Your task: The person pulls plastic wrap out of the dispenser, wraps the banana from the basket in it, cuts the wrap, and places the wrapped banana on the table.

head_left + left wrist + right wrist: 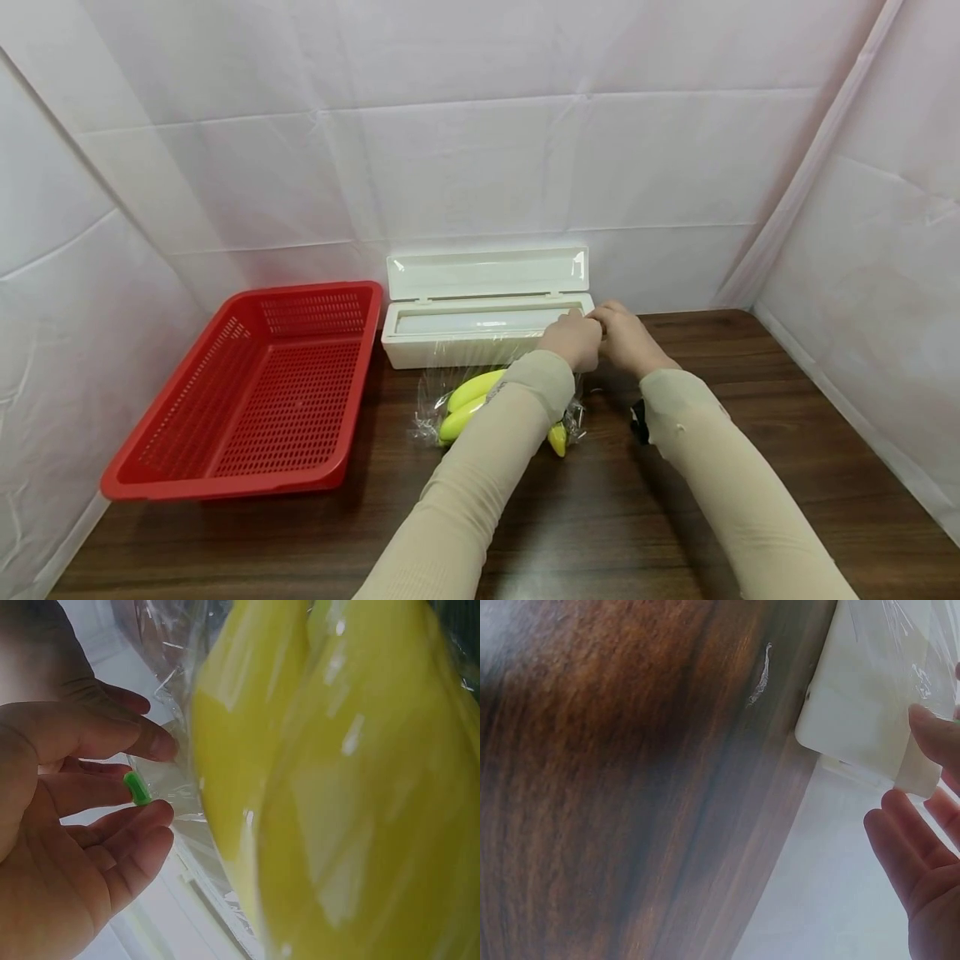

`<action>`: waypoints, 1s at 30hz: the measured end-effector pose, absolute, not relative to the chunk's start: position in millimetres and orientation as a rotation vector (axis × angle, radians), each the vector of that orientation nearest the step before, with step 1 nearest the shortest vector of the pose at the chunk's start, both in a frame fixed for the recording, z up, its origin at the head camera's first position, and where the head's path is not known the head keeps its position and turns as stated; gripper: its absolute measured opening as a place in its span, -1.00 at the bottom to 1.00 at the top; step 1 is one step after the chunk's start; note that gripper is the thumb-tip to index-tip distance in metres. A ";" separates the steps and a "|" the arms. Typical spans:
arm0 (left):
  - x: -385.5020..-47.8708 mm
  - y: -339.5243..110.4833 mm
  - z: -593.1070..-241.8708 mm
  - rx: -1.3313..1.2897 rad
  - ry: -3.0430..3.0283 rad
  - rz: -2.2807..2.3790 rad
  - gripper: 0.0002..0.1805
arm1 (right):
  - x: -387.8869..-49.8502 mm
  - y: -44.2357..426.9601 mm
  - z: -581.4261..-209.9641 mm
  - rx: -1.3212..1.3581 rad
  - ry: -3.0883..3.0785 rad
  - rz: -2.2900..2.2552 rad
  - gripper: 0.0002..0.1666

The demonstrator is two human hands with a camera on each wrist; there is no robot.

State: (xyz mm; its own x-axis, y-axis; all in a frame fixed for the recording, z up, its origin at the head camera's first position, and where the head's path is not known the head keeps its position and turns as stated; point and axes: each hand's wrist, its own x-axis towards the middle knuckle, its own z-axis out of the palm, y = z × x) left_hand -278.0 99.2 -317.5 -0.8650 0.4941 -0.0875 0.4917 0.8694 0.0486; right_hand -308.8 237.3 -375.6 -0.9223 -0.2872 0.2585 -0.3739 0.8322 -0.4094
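In the head view a white cling film dispenser box [457, 353] stands with its lid [487, 275] raised and a film roll [480, 322] inside. Clear cling film [431, 400] stretches from it over yellow bananas [461, 422], which lie partly behind the left sleeve. My left hand [576, 340] is at the box's right end; its fingertips pinch a small green piece [137, 787], probably the cutter slider, at the film's edge. Beside it, my right hand [628, 337] holds the box's end corner, thumb on one face and fingers on another. The two hands partly overlap.
A red plastic basket [352, 442] with slotted walls stands to the left on the brown wooden table [570, 533]. White cloth [480, 175] hangs behind and at both sides. A small clear scrap [762, 677] lies on the table near the box.
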 end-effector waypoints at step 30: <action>-281.5 102.8 -323.4 0.825 2.898 0.065 -0.79 | -306.8 237.3 -373.9 0.497 -2.875 0.690 -0.60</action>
State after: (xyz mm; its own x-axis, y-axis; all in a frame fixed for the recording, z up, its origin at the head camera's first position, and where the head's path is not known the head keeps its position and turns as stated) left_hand -281.5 102.8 -323.4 -0.8426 0.5269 -0.1113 0.5214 0.8499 0.0760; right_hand -306.8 237.3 -373.9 -0.9351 -0.2833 0.2129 -0.3491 0.8399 -0.4155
